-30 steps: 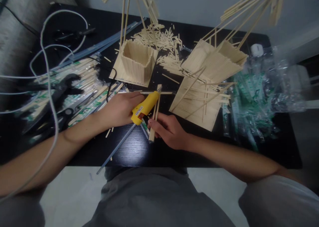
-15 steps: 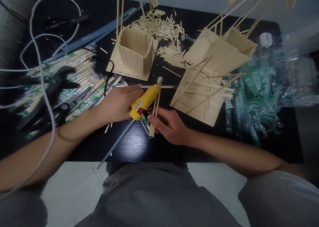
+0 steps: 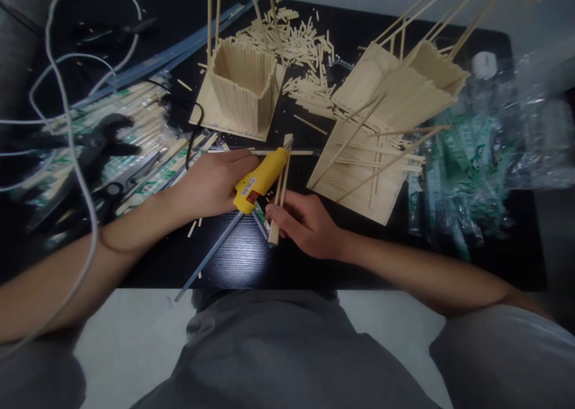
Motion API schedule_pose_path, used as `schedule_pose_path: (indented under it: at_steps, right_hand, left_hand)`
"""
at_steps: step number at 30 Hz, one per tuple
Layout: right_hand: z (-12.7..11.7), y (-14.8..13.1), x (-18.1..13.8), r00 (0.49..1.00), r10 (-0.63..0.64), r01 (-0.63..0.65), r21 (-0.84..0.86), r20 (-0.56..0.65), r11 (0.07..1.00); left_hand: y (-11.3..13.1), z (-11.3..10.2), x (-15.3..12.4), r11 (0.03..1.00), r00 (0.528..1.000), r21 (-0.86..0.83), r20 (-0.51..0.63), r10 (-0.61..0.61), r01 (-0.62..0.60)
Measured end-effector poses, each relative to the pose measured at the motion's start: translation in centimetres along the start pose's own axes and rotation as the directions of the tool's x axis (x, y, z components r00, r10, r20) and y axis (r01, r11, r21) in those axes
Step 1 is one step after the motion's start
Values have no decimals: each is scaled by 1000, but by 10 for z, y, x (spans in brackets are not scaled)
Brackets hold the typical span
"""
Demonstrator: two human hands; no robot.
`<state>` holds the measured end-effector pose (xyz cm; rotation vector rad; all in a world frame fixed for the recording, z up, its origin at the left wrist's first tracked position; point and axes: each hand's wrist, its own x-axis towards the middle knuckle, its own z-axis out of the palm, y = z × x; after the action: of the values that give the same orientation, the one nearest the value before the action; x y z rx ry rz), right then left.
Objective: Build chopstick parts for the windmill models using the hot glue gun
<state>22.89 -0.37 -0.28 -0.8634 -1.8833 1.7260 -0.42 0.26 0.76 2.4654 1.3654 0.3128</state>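
My left hand [image 3: 220,180] is closed around a yellow hot glue gun [image 3: 263,178], its fingers partly hidden behind the gun's body. A long clear glue stick [image 3: 209,256] sticks out of the gun's back end toward the table's front edge. My right hand [image 3: 305,223] pinches a few thin wooden sticks [image 3: 275,232] between thumb and fingers, upright in view. The gun's metal nozzle [image 3: 290,144] is at the far end of these sticks; whether it touches them I cannot tell. Other sticks [image 3: 300,153] lie crosswise just beyond.
Beyond my hands stands a stick-walled box [image 3: 245,85] on a flat base. Another stick structure [image 3: 415,91] and a stick panel [image 3: 332,157] are at right. Cut pieces [image 3: 305,44] lie behind. Scissors [image 3: 112,190], wrapped sticks [image 3: 135,106] and a white cable [image 3: 74,151] are left; plastic wrappers [image 3: 476,175] right.
The view has shifted slightly. Both hands, the glue gun and the held sticks keep nearly the same positions relative to each other.
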Motion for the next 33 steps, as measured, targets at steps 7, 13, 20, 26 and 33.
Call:
schedule_pose_path:
  at_steps: [7,13,20,26,33]
  right_hand:
    - [0,1,-1,1000,-13,13,18,-5,1000]
    - [1,2,-1,1000,-17,17,18,-5,1000]
    - [0,3,-1,1000,-4,5,19,-5,1000]
    - [0,2,-1,1000,-5,5,21,8,1000]
    - [0,0,-1,1000,-9,9,13,-4,1000]
  left_hand:
    - [1,0,0,1000,999,2,26,-29,28]
    - [0,0,1,998,998,-19,44,-55,56]
    - [2,-2,2,997,997,-43,35,-64,65]
    - [3,-3,3,997,999,-68,29,-43,45]
    - [5,-4,3,996,996,-53,56,-67,69]
